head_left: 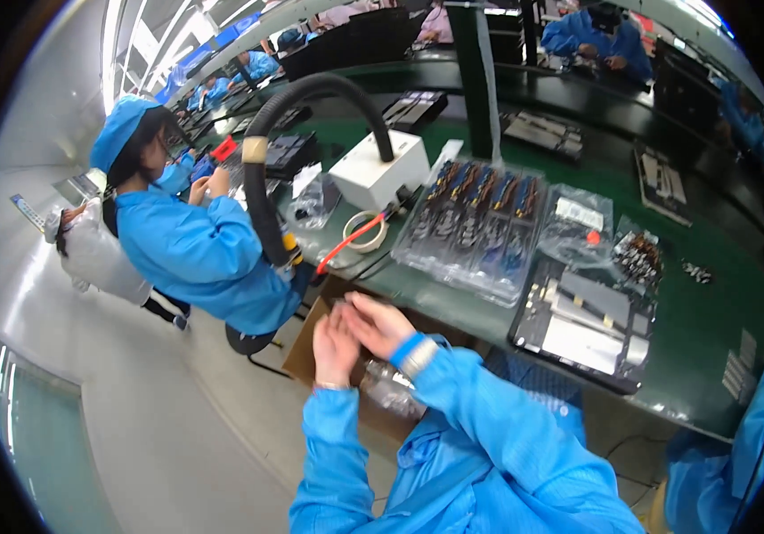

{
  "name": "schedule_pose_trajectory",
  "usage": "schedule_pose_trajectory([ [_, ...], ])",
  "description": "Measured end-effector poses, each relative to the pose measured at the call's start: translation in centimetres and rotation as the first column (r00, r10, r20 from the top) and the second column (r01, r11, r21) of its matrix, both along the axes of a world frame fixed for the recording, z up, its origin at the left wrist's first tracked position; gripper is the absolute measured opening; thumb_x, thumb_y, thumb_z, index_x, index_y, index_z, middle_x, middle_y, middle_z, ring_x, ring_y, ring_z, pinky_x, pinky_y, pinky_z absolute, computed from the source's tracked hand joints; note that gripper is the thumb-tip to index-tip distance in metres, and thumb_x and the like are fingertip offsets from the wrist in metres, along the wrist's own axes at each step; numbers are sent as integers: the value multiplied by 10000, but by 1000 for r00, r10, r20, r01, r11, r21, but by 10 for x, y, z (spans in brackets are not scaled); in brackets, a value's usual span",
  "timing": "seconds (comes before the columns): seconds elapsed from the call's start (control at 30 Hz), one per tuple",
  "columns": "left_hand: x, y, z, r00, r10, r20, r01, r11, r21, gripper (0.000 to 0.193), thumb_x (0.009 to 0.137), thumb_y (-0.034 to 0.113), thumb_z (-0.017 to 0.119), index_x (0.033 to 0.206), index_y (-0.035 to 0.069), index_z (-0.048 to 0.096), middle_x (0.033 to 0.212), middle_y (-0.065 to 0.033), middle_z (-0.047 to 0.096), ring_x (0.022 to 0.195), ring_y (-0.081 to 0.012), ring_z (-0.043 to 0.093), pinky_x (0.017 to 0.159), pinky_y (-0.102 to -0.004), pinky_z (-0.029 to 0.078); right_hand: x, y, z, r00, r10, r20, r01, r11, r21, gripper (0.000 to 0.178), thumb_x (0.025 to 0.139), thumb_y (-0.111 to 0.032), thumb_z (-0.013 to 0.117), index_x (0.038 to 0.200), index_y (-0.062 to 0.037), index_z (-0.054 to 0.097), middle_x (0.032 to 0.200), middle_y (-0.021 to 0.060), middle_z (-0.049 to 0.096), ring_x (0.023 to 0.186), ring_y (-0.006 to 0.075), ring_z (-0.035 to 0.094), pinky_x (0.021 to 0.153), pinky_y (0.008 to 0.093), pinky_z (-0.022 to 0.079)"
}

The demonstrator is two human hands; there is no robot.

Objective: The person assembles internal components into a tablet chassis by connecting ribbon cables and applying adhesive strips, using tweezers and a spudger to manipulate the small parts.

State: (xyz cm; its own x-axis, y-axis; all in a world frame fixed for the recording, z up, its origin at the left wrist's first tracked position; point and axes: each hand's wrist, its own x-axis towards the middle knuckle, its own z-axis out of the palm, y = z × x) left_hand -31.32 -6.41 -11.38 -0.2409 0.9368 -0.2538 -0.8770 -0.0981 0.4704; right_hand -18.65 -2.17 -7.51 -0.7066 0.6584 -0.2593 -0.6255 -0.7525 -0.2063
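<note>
My left hand (336, 349) and my right hand (377, 325) meet in front of the bench edge, above an open cardboard box (306, 343). Both have their fingers drawn together, with the fingertips touching or nearly so. Anything between them is too small and blurred to make out. Crumpled clear plastic (391, 392) lies in the box under my wrists. On the bench to the right, a clear compartment tray (462, 287) holds small parts with dark, blue and orange ends. Beyond it lies an opened tablet-like device (589, 325) with a bare metal-coloured inside.
A white box (380, 169) with a black bent hose (262, 178) stands left of the tray, near a tape roll (366, 231). Bags of small parts (638, 258) lie at right. A co-worker in blue (186, 231) sits left; a blue sleeve (760, 427) shows at right.
</note>
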Motion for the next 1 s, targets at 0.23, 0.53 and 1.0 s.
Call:
schedule_pose_trajectory([
  [0.23,-64,17,30,965,259,-40,-262,956,-134,369,922,186,267,1119,-14,506,1165,-130,558,1097,-246,518,975,-353,392,-104,10,0,991,32,130,-21,996,-82,136,863,-177,588,968,-102,631,909,19,631,785,113,572,697,240,480],
  [0.53,50,-12,70,998,-24,-54,34,981,189,399,945,237,310,1225,1,467,1223,-139,523,1139,-231,500,926,-340,438,114,-74,88,987,-144,65,124,961,245,208,888,-127,548,1056,-5,556,1141,104,540,1020,208,556,877,343,479],
  [1.0,317,106,89,-213,454,-865,786,606,124,276,747,125,631,998,25,572,941,-122,593,890,-293,568,765,-371,460,373,8,57,-48,-798,601,-212,596,774,106,813,-61,610,898,2,615,823,51,600,737,94,550,630,225,445],
])
